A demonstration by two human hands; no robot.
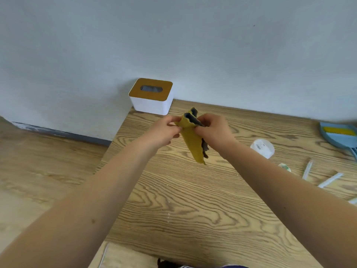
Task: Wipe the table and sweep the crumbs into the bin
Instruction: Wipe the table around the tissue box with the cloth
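Note:
A yellow cloth with a dark grey back (193,141) hangs folded above the wooden table (193,200). My left hand (164,132) pinches its upper left edge and my right hand (214,130) pinches its upper right edge, both held in the air above the far half of the table. A few pale crumbs (168,216) lie on the wood near the middle. A white box with a slotted brown lid (151,95) stands at the table's far left corner against the wall.
A blue dustpan with a yellow brush (340,135) lies at the right edge. Near it are a clear plastic cup on its side (262,147), a small wrapper (285,167) and white sticks (328,179). The floor drops away on the left.

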